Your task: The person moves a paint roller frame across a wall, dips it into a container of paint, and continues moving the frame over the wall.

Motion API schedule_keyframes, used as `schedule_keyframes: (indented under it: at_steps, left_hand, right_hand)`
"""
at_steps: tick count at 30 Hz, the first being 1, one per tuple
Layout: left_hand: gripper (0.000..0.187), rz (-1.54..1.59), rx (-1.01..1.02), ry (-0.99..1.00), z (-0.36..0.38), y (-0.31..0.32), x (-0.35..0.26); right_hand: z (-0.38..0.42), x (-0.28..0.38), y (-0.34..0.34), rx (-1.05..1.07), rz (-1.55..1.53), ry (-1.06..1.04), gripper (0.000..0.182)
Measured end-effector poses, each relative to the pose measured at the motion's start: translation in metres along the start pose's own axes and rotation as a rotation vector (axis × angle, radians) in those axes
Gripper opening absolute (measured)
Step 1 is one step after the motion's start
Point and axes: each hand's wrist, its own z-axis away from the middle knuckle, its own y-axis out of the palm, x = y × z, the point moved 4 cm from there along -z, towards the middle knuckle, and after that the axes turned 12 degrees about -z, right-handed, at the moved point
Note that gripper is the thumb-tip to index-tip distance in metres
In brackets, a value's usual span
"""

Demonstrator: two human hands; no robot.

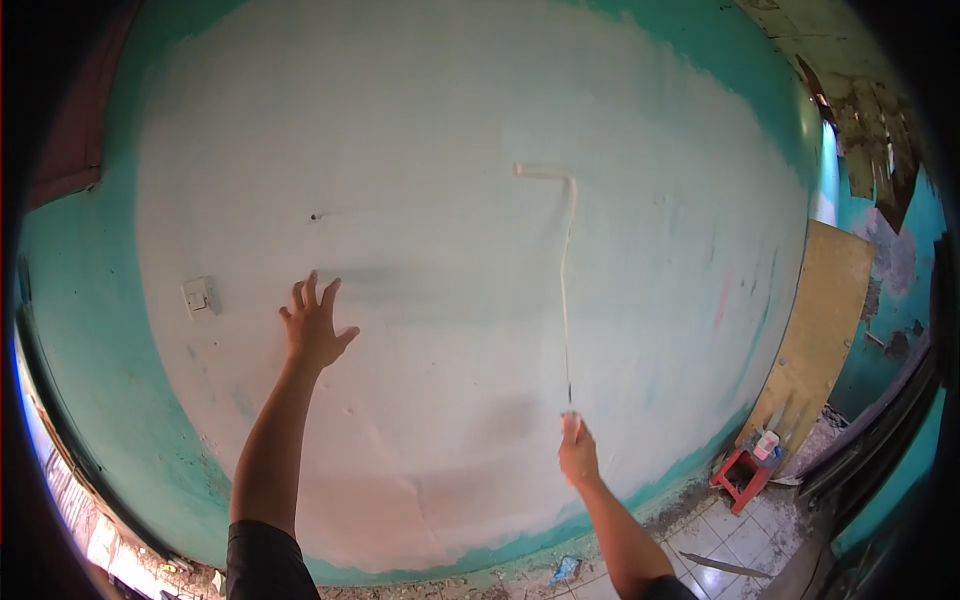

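Note:
My right hand (577, 450) is closed round the lower end of a long thin paint roller (565, 270). The roller's head, at the top of its bent frame, lies against or close to the pale painted wall (430, 220); the exact contact cannot be told. My left hand (316, 325) is raised before the wall with its fingers spread, holding nothing. Left of that hand, a white switch plate (196, 294) is fixed to the wall. A small dark spot or hole (314, 217) shows above my fingers.
Teal paint (90, 300) borders the pale area. At the right, a yellowish board (815, 320) leans by a red stool (741, 478) bearing a small container (766, 444). A long flat strip (722, 566) lies on the tiled floor near a blue scrap (565, 569).

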Motion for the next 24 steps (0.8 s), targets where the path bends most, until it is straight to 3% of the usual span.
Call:
schedule_keyframes:
  at_steps: [4,6,7,11,15,17,19,20,22,24]
  left_hand:
    - [0.091,0.02,-0.002,-0.012,0.001,0.002,-0.001]
    - [0.091,0.024,-0.008,-0.02,0.0,0.003,-0.001]
    - [0.091,0.024,-0.002,-0.02,0.0,0.003,-0.001]
    - [0.091,0.013,0.008,-0.021,0.003,-0.002,-0.003]
    - [0.091,-0.003,0.029,-0.02,0.002,-0.001,-0.002]
    - [0.092,0.005,0.032,-0.015,0.002,0.0,0.001]
    - [0.092,0.016,0.031,-0.006,0.003,0.001,0.0]
    - [0.092,0.015,0.02,-0.004,0.003,0.001,-0.001]
    - [0.092,0.008,0.015,0.001,0.004,0.002,-0.001]
    - [0.092,-0.029,0.034,-0.016,0.002,0.003,-0.003]
  right_hand:
    - [-0.09,0.052,-0.005,0.049,-0.095,0.02,0.066]
    - [-0.098,0.159,-0.01,0.131,-0.168,0.247,0.068]
    - [-0.116,0.18,-0.008,0.141,-0.207,0.222,0.069]
    - [-0.141,0.215,-0.001,0.106,-0.236,0.286,0.069]
    - [-0.098,0.141,0.014,0.079,-0.208,0.177,0.065]
    - [-0.073,0.019,0.03,0.016,-0.167,-0.04,0.056]
    - [-0.002,-0.043,0.03,-0.004,-0.104,-0.008,0.059]
    - [0.033,-0.063,0.024,0.03,-0.054,-0.091,0.061]
    - [0.095,-0.121,0.014,0.037,-0.035,-0.012,0.056]
    - [0.14,-0.154,0.006,0.122,-0.251,0.247,0.051]
